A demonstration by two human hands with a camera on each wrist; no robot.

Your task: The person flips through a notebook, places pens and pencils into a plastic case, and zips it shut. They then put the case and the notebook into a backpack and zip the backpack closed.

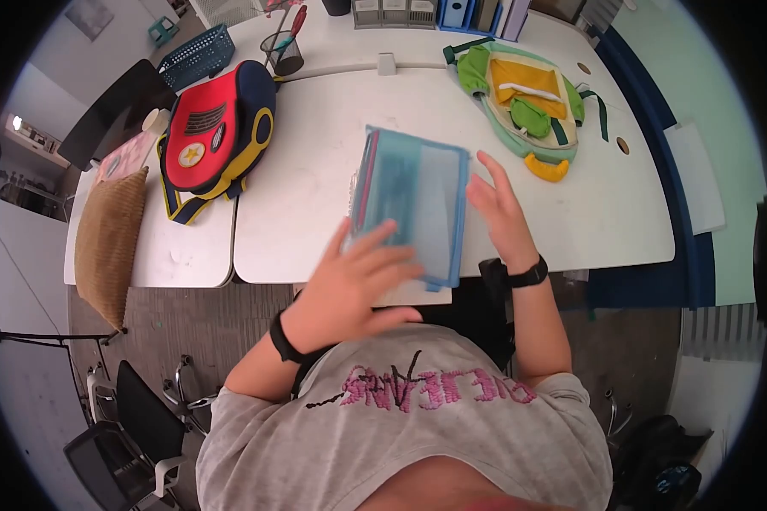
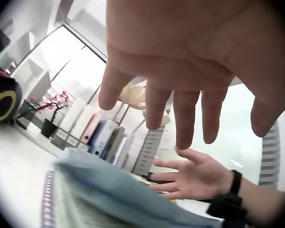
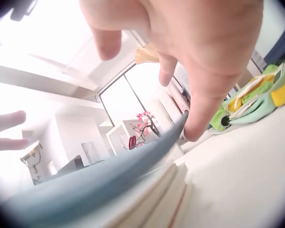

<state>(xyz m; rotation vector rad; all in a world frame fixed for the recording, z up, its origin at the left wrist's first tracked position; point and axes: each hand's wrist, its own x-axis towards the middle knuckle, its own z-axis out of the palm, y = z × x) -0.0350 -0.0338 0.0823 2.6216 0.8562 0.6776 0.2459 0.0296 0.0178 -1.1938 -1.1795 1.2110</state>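
A translucent blue zip pouch (image 1: 439, 192) lies near the table's front edge. Under it is a stack of books (image 3: 164, 199), and a spiral binding (image 2: 48, 192) shows along one side in the left wrist view. My left hand (image 1: 341, 294), blurred, is spread over the pouch's lower left part with fingers apart and nothing held. At the pouch's right side, my right hand (image 1: 504, 221) is raised with its fingers extended. In the right wrist view, one of its fingertips overlaps the pouch's corner.
A red and navy backpack (image 1: 200, 140) stands at left, beside a tan cushion (image 1: 111, 243). A green and yellow backpack (image 1: 528, 102) lies at back right. Behind are a blue basket (image 1: 198, 58), a mesh pen holder (image 1: 283, 55) and file folders (image 1: 486, 17).
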